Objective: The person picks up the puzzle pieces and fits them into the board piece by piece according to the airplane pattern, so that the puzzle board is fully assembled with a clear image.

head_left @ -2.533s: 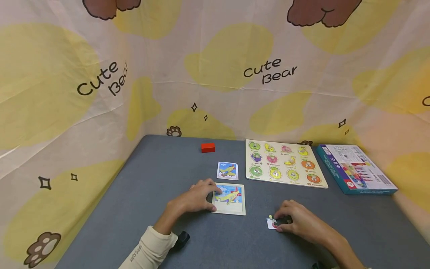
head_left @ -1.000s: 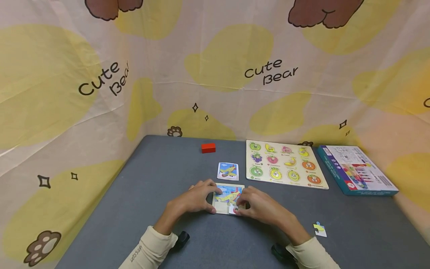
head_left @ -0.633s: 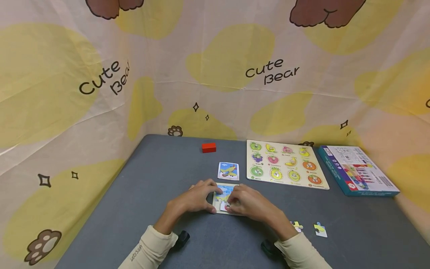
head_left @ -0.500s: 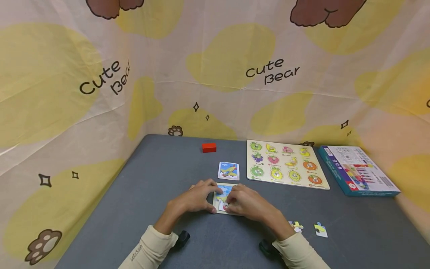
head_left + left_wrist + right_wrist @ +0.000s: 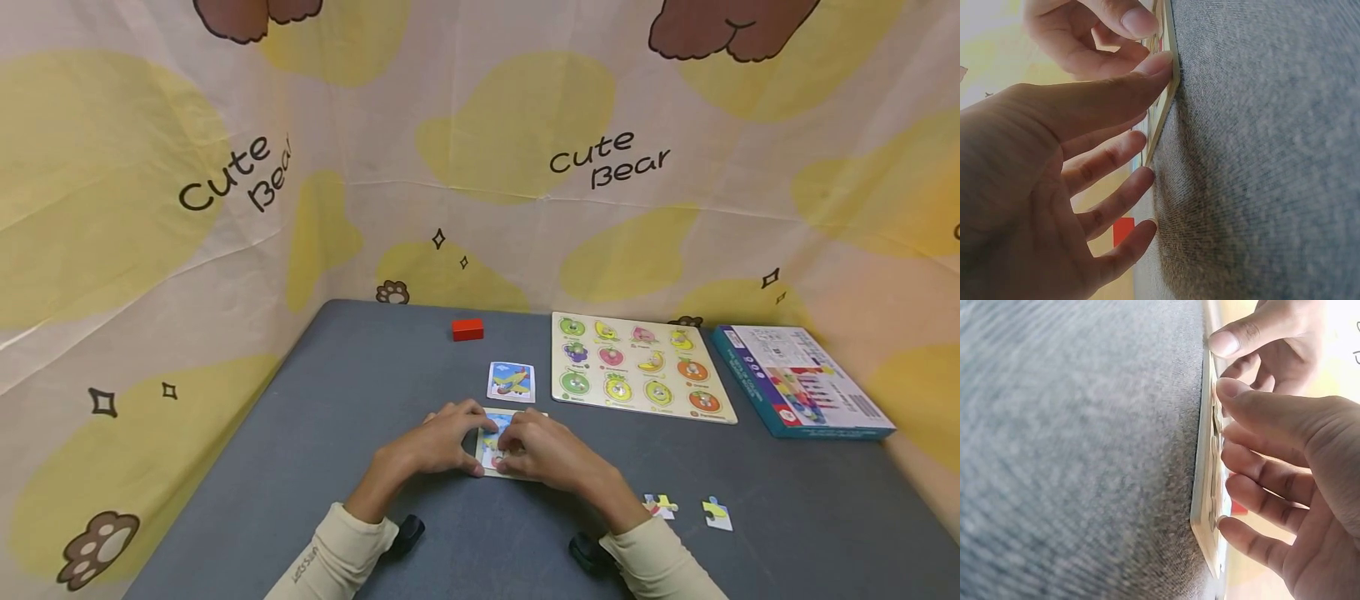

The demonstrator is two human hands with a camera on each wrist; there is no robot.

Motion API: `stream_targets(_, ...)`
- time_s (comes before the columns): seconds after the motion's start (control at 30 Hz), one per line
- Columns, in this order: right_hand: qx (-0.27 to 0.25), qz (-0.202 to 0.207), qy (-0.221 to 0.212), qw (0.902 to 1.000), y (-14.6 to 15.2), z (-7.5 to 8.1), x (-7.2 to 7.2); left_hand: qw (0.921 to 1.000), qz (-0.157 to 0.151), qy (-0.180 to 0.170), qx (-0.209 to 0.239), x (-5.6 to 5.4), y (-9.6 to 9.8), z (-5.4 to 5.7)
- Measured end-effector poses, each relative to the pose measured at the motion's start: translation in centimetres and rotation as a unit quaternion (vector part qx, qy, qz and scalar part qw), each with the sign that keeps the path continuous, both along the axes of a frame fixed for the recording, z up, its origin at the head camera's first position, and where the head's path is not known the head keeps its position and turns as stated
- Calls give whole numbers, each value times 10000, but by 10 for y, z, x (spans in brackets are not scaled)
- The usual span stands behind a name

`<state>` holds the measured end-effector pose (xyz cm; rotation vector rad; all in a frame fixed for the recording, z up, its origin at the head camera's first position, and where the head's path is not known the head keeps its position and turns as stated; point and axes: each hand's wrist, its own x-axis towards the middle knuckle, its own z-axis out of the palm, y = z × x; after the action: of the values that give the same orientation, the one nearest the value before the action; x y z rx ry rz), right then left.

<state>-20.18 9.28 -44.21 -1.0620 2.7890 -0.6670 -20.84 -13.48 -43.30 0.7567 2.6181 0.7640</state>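
My left hand holds the left side of a small wooden jigsaw board with an aeroplane picture. Its thumb lies at the board's near left corner, with a fingertip over the upper picture. My right hand pinches a white-edged jigsaw piece with thumb and fingers, down in the board's lower left. That hand covers the board's right part. In the right wrist view, its thumb and fingertips are right at the pieces' top surface. Two loose jigsaw pieces, one and another, lie on the right.
An aeroplane picture card lies just behind the board. Further back are a red block, a fruit puzzle board and a teal-sided box at the right. A printed cloth hangs behind the grey table.
My right hand has carried the piece from the table on the right onto the board, then leftward along its lower row. Two loose pieces came into sight. My left hand has stayed put.
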Motion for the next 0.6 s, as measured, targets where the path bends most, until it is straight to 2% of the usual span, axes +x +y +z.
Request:
stream_targets(0.27,-45,147,138,9998,0,-2,0,10000,-18,14,-61,-1,0,-1)
stream_targets(0.6,5,-177,220,9996,-6,-6,1,9996,80,250,109,3,3,-1)
